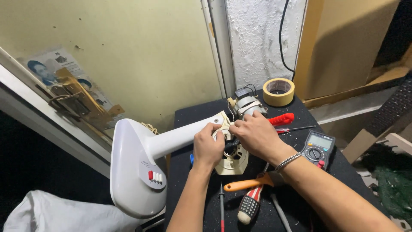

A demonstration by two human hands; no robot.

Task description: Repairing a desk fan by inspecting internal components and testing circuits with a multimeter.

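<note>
1. A white fan stand (141, 172), with red and white buttons, is lying across the frame's centre-left on the black worktop (300, 215).
2. Left hand (207, 148) fingers are clamping its cream neck bracket (231, 159).
3. Right hand (257, 134) fingers are pinching together there, beside the motor (248, 105).

Bare tabletop (193, 118) lies open at eleven o'clock; tape roll (278, 91) blocks one o'clock, multimeter (318, 148) three, screwdrivers (249, 189) five.

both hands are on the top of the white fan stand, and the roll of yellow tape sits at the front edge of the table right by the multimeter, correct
Not quite. The head view shows both hands, left hand and right hand, on the top of the white fan stand, but the roll of yellow tape sits at the back of the table, by the wall, well away from the multimeter.
</note>
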